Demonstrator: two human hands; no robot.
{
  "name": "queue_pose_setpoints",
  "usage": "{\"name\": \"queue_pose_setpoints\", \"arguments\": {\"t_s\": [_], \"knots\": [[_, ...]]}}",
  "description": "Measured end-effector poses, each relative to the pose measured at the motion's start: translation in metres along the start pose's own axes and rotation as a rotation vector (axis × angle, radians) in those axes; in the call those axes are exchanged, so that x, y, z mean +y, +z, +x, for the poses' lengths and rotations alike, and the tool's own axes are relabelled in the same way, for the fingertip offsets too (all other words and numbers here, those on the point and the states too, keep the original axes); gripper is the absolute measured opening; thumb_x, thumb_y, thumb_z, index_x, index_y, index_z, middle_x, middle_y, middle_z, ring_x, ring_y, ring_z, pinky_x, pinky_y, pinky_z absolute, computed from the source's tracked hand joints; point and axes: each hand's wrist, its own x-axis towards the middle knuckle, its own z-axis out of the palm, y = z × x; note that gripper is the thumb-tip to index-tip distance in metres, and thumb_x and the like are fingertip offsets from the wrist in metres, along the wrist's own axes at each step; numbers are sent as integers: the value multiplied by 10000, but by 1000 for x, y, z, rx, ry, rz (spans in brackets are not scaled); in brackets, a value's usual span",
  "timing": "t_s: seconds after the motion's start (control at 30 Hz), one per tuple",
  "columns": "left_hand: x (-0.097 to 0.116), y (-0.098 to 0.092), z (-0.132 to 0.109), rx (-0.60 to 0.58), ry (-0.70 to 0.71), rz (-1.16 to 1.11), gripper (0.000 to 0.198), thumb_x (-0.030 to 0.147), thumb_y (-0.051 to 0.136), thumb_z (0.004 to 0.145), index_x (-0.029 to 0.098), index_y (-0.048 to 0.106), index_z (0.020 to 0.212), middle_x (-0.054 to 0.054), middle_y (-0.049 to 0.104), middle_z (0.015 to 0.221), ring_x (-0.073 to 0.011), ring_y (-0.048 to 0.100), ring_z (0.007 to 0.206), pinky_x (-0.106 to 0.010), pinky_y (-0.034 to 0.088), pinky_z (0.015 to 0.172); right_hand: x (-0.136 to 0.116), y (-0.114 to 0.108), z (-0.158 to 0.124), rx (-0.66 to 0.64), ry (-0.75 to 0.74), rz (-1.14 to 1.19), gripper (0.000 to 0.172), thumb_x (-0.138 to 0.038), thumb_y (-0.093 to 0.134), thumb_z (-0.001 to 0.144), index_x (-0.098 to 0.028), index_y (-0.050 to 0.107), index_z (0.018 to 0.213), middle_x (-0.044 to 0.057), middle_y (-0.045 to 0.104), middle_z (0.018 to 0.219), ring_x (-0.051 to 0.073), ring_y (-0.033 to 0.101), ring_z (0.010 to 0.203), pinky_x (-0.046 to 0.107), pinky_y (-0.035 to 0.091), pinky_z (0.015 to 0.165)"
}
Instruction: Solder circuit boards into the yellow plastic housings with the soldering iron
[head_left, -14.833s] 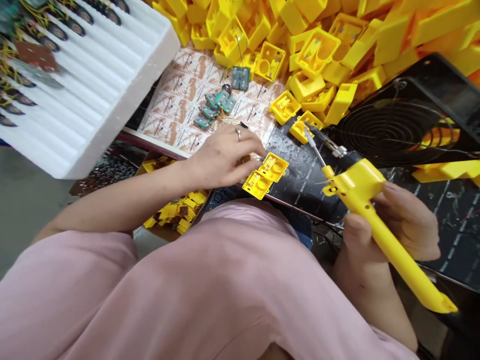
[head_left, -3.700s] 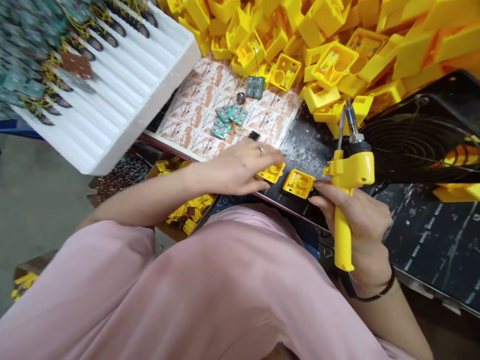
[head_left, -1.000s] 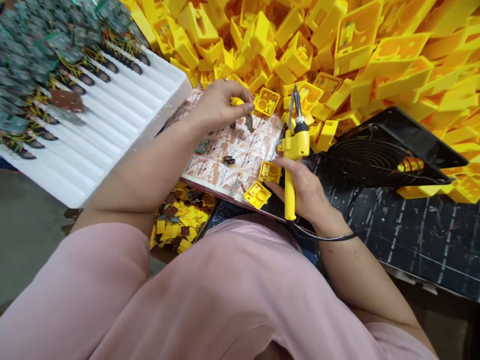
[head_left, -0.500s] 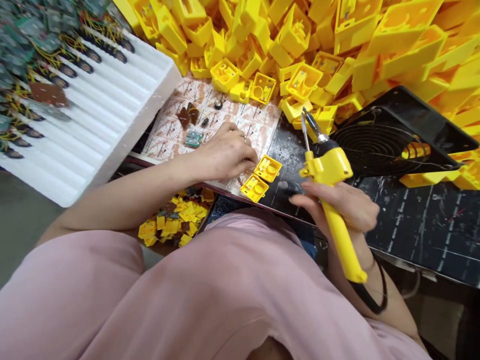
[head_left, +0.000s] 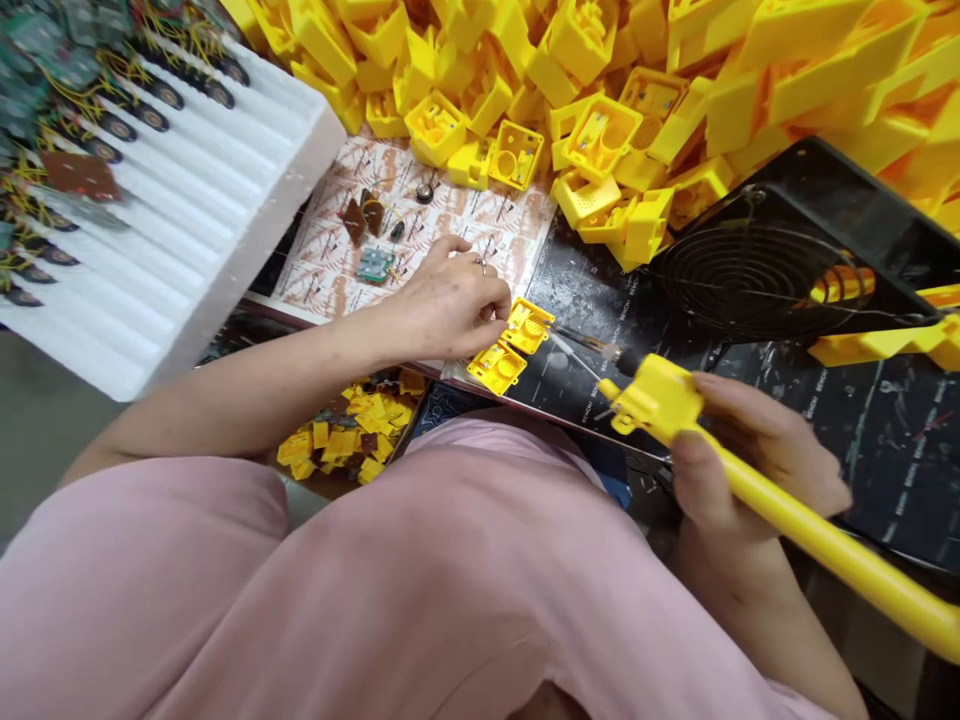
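Observation:
My right hand [head_left: 757, 460] is wrapped round a yellow soldering iron [head_left: 664, 400] with a solder-feed tube beside its tip. The iron points left, its tip at the right edge of a small open yellow plastic case [head_left: 529, 326]. Two halves make up this case, lying hollow side up at the table's front edge; the nearer half [head_left: 496, 368] shows a round grille. At the case's left side my left hand [head_left: 461, 305] has its fingers curled and closed on the edge; its fingertips are partly hidden. Left of that hand lies a small green circuit board [head_left: 375, 264].
Yellow cases [head_left: 517, 155] are heaped along the back. A black fan [head_left: 780, 250] stands at right. At left, a white foam tray [head_left: 217, 190] carries wired boards and round speakers. Brown pieces [head_left: 363, 216] lie on the patterned sheet. Below the edge is a box of yellow scraps [head_left: 352, 435].
My right hand has moved right and swung the soldering iron from pointing up to pointing left, bringing its tip to the case. My left hand stays beside the case.

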Motion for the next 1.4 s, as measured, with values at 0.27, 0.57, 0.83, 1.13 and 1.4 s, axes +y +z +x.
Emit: {"name": "queue_pose_setpoints", "arguments": {"t_s": [0.27,0.57,0.83,1.13,1.4], "knots": [[2,2,1,0,0,36,242,311,503,856,211,718,807,-57,743,782,-225,629,804,-517,423,1044,-13,15,17,-54,-281,-12,360,-206,880,770,-266,643,1034,-18,752,757,170,706,576,244,533,427],[2,5,4,25,8,74,199,292,530,831,220,700,758,-28,695,722,-212,617,800,-495,415,1061,-15,20,28,-114,-402,-71,286,-187,839,838,-225,573,937,-15,725,725,122,695,594,201,492,451],[3,8,6,29,9,121,254,307,511,841,206,732,767,-28,670,699,-219,622,818,-493,408,1045,-22,6,32,-209,-354,-121,188,-116,791,866,-195,621,857,1,707,731,115,677,609,214,524,541],[2,6,9,23,46,145,273,317,507,848,202,747,785,-38,692,745,-233,638,829,-495,422,988,-17,6,35,-194,-372,-41,202,-125,802,853,-197,618,894,-15,705,759,95,673,628,192,522,534],[1,3,10,-3,72,156,262,319,514,841,200,741,787,-57,695,791,-270,644,910,-488,445,958,-14,-3,19,-77,-141,-48,311,-66,825,789,-271,676,971,-40,731,833,139,706,694,253,591,604]]}}
